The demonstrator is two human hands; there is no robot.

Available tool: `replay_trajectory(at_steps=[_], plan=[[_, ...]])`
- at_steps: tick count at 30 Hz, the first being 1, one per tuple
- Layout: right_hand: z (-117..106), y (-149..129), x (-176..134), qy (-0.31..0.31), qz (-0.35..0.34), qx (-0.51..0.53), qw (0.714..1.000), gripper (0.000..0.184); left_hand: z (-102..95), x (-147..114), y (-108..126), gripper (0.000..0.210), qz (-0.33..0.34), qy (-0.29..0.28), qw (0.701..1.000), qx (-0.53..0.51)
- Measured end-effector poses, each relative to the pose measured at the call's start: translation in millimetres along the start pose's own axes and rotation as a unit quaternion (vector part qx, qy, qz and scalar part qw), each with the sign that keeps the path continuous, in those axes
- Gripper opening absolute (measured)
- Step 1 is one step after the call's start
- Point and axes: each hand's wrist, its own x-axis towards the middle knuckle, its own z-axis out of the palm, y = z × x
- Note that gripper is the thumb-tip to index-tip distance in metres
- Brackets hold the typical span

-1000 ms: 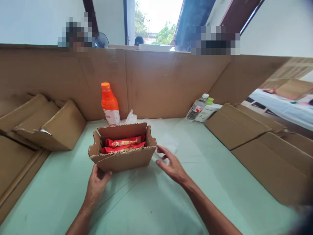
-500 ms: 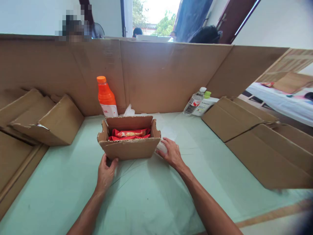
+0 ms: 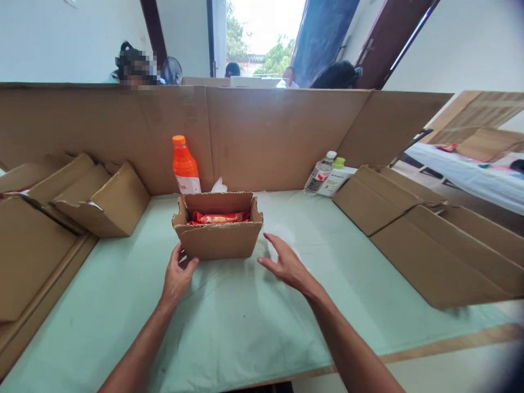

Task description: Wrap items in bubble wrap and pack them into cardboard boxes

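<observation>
An open-topped cardboard box [image 3: 219,243] stands upright on the green cloth in front of me. Inside it lie red shiny packets [image 3: 221,218], their lower parts hidden by the box's front wall. My left hand [image 3: 178,278] is at the box's lower left corner, thumb and fingers apart, the fingertips at or very near the cardboard. To the right of the box, my right hand [image 3: 284,265] is spread with thumb and fingers apart, and a small gap separates it from the box. Part of a clear plastic bag [image 3: 282,234] shows behind the right hand.
An orange bottle [image 3: 186,166] and a white plastic bag [image 3: 219,185] stand behind the box. A clear water bottle [image 3: 319,174] leans beside a white container [image 3: 338,180]. Cardboard boxes flank both sides [image 3: 123,199]. A tall cardboard wall [image 3: 282,139] closes the back; people are beyond it.
My right hand has drawn slightly away from the box, its fingers wider apart. The left hand stays by the box's left corner. The camera view has shifted a little.
</observation>
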Motion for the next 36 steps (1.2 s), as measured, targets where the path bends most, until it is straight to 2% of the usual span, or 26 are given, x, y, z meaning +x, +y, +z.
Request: replay_trajectory(at_steps=[4, 8, 14, 17, 20, 22, 24, 26, 29, 31, 33, 36], plan=[[42.2, -22.1, 46.7, 0.027, 0.055, 0.139, 0.988, 0.053, 6.8, 10.0, 3.3, 0.053, 0.024, 0.025, 0.999, 0.019], [62.7, -24.0, 78.2, 0.042, 0.063, 0.146, 0.986, 0.045, 4.2, 28.8, 0.1, 0.047, 0.030, 0.070, 0.996, 0.051], [61.2, -19.7, 121.4, 0.047, 0.085, 0.113, 0.989, 0.044, 27.9, 73.9, 3.8, 0.050, 0.028, 0.066, 0.995, 0.071], [41.7, -12.4, 110.3, 0.048, 0.085, 0.086, 0.992, 0.042, 30.7, 77.9, 5.3, 0.056, 0.019, 0.062, 0.995, 0.071], [5.1, 8.7, 68.5, 0.051, 0.097, 0.042, 0.993, 0.036, 17.9, 52.1, 0.6, 0.066, 0.000, 0.063, 0.995, 0.075], [-20.0, 26.0, 35.6, 0.046, 0.115, 0.003, 0.992, 0.034, 7.5, 19.4, -4.3, 0.065, -0.013, 0.051, 0.995, 0.080], [-35.1, 38.2, 8.2, 0.027, 0.130, -0.036, 0.991, 0.033, 2.2, -18.4, -7.9, 0.056, -0.022, 0.022, 0.995, 0.094], [-35.8, 40.3, -10.9, -0.008, 0.129, -0.065, 0.989, 0.032, 3.8, -52.7, -8.9, 0.046, -0.015, -0.015, 0.994, 0.106], [-19.6, 25.2, -29.5, -0.053, 0.101, -0.088, 0.990, 0.018, 12.0, -85.3, -4.4, 0.036, 0.029, -0.076, 0.991, 0.103], [-11.0, 11.1, -40.2, -0.075, 0.069, -0.078, 0.992, 0.016, 13.7, -93.9, 2.6, 0.033, 0.052, -0.106, 0.988, 0.101], [-11.6, 1.9, -49.1, -0.097, 0.043, -0.029, 0.994, 0.017, 11.1, -96.3, 11.3, 0.032, 0.061, -0.118, 0.984, 0.115], [-23.0, 3.1, -51.4, -0.081, 0.060, -0.004, 0.995, 0.021, 9.8, -94.7, 24.3, 0.032, 0.062, -0.134, 0.978, 0.144]])
